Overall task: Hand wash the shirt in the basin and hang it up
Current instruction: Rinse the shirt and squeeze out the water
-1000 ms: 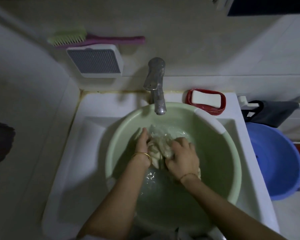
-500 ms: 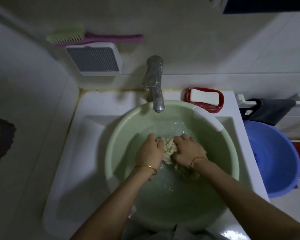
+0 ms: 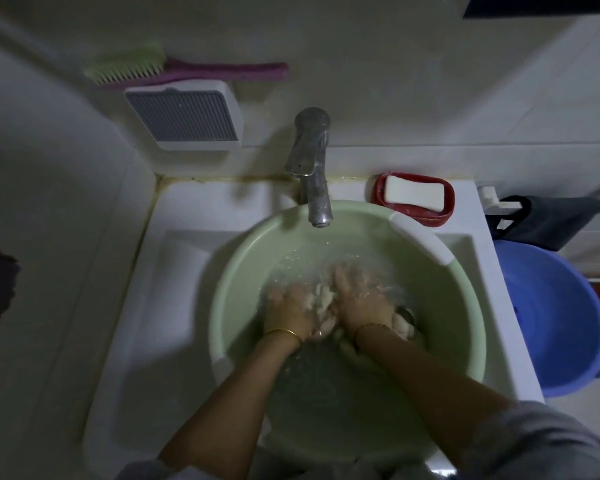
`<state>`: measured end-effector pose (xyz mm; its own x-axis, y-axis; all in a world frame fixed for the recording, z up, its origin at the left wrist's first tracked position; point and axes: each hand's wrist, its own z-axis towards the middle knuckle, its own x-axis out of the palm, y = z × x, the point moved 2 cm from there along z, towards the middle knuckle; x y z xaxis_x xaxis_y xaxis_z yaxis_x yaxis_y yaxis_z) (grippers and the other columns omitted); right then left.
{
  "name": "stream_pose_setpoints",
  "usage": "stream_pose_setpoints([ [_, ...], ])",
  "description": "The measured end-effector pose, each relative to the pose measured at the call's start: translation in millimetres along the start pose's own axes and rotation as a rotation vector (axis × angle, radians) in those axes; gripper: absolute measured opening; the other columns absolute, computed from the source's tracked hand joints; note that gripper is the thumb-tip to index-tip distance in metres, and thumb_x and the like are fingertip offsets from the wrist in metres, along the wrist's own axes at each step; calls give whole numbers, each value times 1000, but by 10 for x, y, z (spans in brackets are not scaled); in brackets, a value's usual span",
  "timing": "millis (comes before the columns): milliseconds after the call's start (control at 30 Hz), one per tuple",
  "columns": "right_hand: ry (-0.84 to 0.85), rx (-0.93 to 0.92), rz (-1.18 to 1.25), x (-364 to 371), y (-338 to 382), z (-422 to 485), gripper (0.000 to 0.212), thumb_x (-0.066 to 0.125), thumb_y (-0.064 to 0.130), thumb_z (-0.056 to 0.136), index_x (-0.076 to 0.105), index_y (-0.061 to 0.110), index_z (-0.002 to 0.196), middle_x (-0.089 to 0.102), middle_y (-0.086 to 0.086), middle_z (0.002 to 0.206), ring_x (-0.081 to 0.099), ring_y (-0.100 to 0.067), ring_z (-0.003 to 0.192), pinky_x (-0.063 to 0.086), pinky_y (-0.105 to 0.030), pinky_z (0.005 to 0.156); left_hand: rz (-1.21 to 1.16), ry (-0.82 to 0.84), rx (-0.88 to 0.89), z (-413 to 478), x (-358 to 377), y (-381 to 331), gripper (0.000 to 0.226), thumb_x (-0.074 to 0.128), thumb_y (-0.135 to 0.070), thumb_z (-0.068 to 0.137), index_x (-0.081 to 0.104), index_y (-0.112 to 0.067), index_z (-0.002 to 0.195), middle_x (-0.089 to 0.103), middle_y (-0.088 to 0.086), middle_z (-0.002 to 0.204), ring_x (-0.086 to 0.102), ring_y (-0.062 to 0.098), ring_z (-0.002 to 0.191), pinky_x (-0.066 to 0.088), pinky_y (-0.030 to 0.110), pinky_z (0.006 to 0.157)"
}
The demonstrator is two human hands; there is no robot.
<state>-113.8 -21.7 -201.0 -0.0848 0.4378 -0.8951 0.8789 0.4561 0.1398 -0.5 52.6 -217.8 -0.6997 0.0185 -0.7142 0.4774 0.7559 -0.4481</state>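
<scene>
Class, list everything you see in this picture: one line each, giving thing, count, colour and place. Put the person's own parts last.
basin: 1, pale green, in the sink
shirt: 1, cream, bunched underwater
sink: 1, white
tap: 1, metal, behind basin
soap: 1, white, in dish
soap dish: 1, red, sink's back corner
brush: 1, green-pink, on wall
bucket: 1, blue, right of sink
left hand: grips shirt
right hand: grips shirt

The fingers of the left hand [image 3: 288, 306] and the right hand [image 3: 359, 299] are smeared by motion and rippling water, so their curl around the shirt [image 3: 321, 299] cannot be made out. Most of the shirt is covered by the hands and sunk in the basin [image 3: 243, 271]. The blue bucket [image 3: 565, 323] is partly cut off by the sink edge.
</scene>
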Motion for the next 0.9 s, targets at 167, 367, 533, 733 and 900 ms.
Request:
stream_pose_setpoints([
  [167, -136, 24, 519, -130, 212, 10, 29, 40, 28, 96, 56, 18, 118, 52, -3, 118, 53, -18, 103, 43, -30, 92, -1391, 30, -410, 38, -266, -177, 30, 51, -29, 92, 63, -6, 78, 68, 14, 78, 63, 23, 61, 49, 24, 60],
  [367, -437, -337, 610, -511, 444, -483, 29, 51, 49, 81, 51, 28, 61, 52, 10, 72, 51, -11, 64, 35, -18, 54, -1359, 289, -288, -212, -454, -381, 56, 37, -57, 92, 65, -10, 76, 68, 8, 61, 67, 20, 58, 53, 25, 57],
  [533, -480, -223, 464, -595, 421, -336, 30, 50, 37, 84, 65, 17, 67, 64, -3, 74, 61, -24, 66, 33, -22, 54, -1113, 337, -321, -409, -296, -394, 35, 34, -22, 101, 44, -21, 68, 52, -17, 34, 56, -7, 40, 47, 9, 52],
  [733, -208, -48, 235, -489, 3, -48, 38, 37, 47, 96, 53, 20, 117, 44, -10, 127, 46, -29, 113, 45, -36, 83, -194, -257, -14, -366, -562, -347, 22, 53, -28, 87, 64, -13, 98, 64, 14, 102, 60, 30, 91, 44, 30, 75],
  [900, -18, -66, -95, -50, -41, -44, 89, 47, 42, 92, -23, 32, 145, -31, -8, 152, 19, -43, 136, 33, -56, 103, 239, 81, 55, -298, -265, -130, 71, 38, -56, 92, -3, -41, 148, -9, 11, 155, 12, 41, 138, 20, 46, 113],
])
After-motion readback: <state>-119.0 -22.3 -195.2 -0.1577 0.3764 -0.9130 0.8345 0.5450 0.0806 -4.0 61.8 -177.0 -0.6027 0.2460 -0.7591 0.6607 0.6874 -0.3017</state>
